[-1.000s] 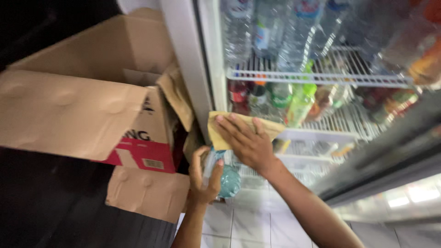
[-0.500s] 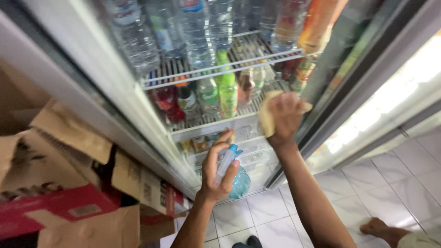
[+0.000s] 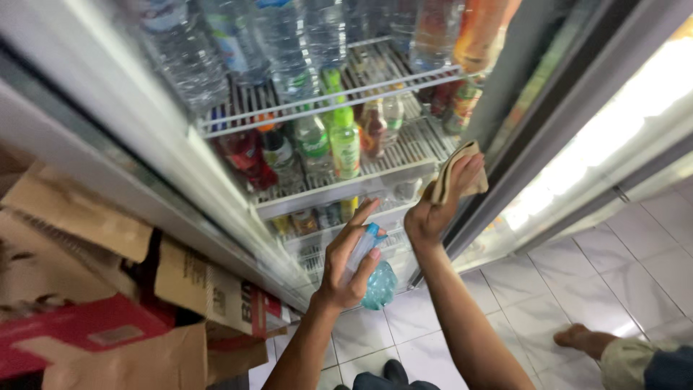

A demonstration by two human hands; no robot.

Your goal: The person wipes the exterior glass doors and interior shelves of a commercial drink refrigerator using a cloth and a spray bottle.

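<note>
Glass glare blurs the upper bottles. Left hand [image 3: 350, 263] grips a clear blue-capped spray bottle [image 3: 373, 274]; right hand [image 3: 437, 206] presses a tan folded cloth [image 3: 455, 170].

**Where things stand at the drinks fridge**

The fridge door [image 3: 238, 209] stands before the wire shelves [image 3: 339, 87], and bottles [image 3: 345, 148] stand on them, behind the glass. The left hand [image 3: 346, 263] holds a spray bottle [image 3: 372, 271] in front of the lower part of the door. To its right, the right hand [image 3: 437, 206] presses a cloth [image 3: 455, 170] on the glass. Cardboard boxes [image 3: 123, 289] lie left of the fridge, on the floor. A foot [image 3: 581, 338] rests on the tiles at the right.
</note>
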